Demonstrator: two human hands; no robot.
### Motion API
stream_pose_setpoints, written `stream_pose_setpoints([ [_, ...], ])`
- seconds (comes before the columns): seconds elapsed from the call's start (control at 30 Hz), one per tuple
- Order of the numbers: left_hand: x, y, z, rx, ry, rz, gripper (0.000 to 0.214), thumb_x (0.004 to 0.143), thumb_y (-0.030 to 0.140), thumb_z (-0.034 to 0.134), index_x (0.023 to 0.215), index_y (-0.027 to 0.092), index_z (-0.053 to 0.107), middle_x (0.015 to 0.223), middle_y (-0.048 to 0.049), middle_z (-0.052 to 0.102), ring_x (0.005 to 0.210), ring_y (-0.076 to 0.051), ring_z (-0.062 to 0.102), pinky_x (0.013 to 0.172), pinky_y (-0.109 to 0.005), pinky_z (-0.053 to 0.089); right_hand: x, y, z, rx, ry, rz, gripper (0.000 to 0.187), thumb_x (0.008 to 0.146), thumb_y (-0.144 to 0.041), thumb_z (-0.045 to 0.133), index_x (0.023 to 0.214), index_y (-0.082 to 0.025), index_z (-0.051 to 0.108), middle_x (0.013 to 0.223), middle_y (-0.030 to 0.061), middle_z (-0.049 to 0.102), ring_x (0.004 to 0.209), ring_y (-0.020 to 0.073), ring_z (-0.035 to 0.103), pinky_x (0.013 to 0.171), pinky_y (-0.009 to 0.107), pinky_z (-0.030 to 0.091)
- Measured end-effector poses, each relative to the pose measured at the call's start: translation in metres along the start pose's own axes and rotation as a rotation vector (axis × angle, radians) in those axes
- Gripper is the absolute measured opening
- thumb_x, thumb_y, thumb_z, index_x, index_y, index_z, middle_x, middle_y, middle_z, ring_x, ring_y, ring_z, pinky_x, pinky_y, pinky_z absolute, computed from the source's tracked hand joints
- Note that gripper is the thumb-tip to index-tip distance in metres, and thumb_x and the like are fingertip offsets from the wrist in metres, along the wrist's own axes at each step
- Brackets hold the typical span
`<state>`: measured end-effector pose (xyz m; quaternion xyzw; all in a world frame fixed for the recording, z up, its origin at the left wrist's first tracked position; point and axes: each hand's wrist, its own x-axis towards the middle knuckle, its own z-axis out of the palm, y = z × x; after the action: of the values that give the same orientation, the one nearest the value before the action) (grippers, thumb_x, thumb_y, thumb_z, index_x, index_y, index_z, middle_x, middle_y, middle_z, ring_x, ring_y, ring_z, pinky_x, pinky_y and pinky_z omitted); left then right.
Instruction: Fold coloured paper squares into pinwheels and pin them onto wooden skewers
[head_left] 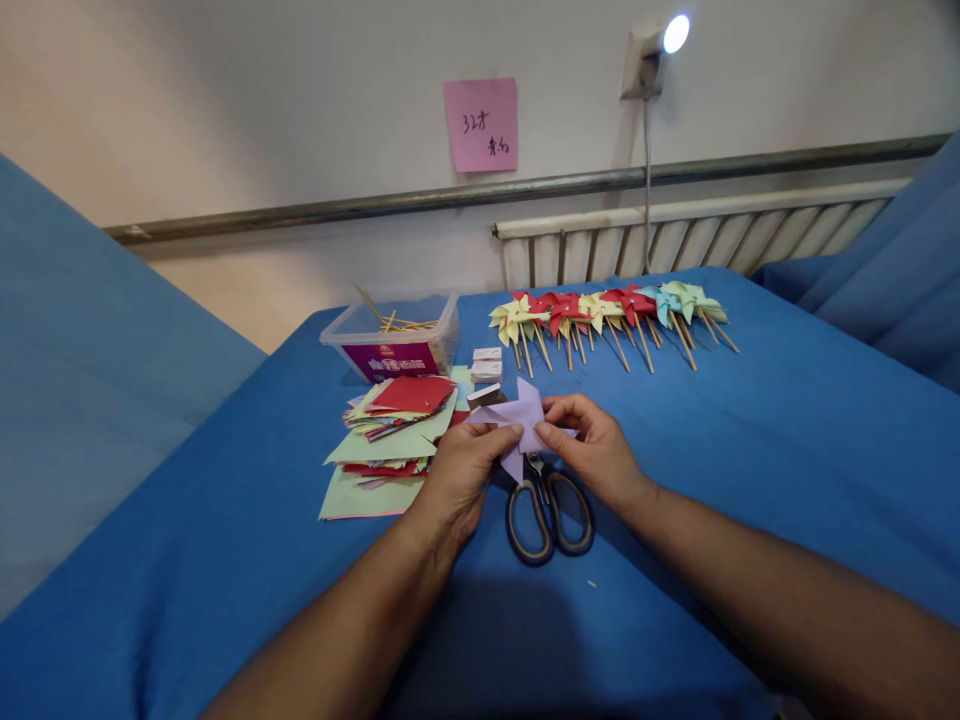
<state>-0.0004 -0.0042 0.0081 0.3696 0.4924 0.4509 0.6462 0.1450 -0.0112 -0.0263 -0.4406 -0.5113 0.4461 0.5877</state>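
Both my hands hold a lilac paper piece (520, 417) folded into pointed flaps, just above the blue cloth. My left hand (463, 472) pinches its left side with thumb and fingers closed. My right hand (592, 447) pinches its right side near the centre. A pair of scissors (547, 507) with dark handles lies on the cloth directly under the paper, handles towards me, its blades partly hidden by the paper.
A stack of coloured paper squares (390, 430) lies to the left. Behind it stands a clear plastic box (394, 340) with wooden sticks, and small white boxes (486, 365). A row of finished pinwheels (607, 312) lies at the back. A radiator (690, 240) runs along the wall.
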Motion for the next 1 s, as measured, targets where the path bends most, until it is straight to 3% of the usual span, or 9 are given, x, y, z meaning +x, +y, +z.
stream_pose_setpoints([
  [0.13,0.001,0.000,-0.002,0.098,-0.038,-0.013,0.021,0.058,0.023,0.075,0.072,0.009,0.070,0.067,-0.0084,0.069,0.056,-0.016,0.060,0.057,-0.026,0.045,0.003,-0.001,0.000,0.255,-0.058,0.171,0.038,0.065,-0.037,0.075,0.093,-0.022,0.053,0.077,-0.0012,0.064,0.067,0.0149,0.062,0.064,0.030,0.051],
  [0.27,0.001,0.000,-0.002,0.220,-0.071,-0.003,0.022,0.058,0.022,0.075,0.075,0.010,0.071,0.062,-0.0053,0.067,0.049,-0.012,0.054,0.050,-0.023,0.039,0.004,-0.003,0.001,0.335,-0.147,0.219,0.039,0.061,-0.032,0.078,0.090,-0.021,0.054,0.077,-0.0016,0.066,0.068,0.0144,0.063,0.066,0.029,0.051],
  [0.53,0.005,-0.010,-0.002,0.133,-0.006,0.014,0.021,0.056,0.025,0.078,0.064,0.012,0.064,0.061,-0.0038,0.065,0.051,-0.011,0.054,0.052,-0.022,0.038,0.005,0.003,0.007,0.352,-0.055,0.202,0.037,0.060,-0.029,0.077,0.086,-0.021,0.052,0.073,-0.0041,0.064,0.064,0.0128,0.061,0.062,0.026,0.049],
  [0.7,0.007,-0.016,-0.001,0.070,-0.055,0.032,0.022,0.059,0.028,0.077,0.066,0.012,0.063,0.061,-0.0035,0.065,0.053,-0.011,0.054,0.055,-0.022,0.040,0.006,0.009,0.011,0.363,-0.003,0.185,0.038,0.061,-0.030,0.076,0.088,-0.021,0.052,0.076,-0.0032,0.064,0.069,0.0142,0.061,0.065,0.027,0.049],
  [1.0,0.020,-0.025,0.003,0.140,0.023,0.029,0.020,0.057,0.025,0.074,0.064,0.013,0.060,0.055,-0.0030,0.062,0.046,-0.011,0.051,0.046,-0.022,0.035,0.014,0.012,0.002,0.455,-0.039,0.319,0.043,0.053,-0.030,0.081,0.086,-0.018,0.055,0.071,-0.0027,0.066,0.061,0.0128,0.060,0.061,0.026,0.046],
])
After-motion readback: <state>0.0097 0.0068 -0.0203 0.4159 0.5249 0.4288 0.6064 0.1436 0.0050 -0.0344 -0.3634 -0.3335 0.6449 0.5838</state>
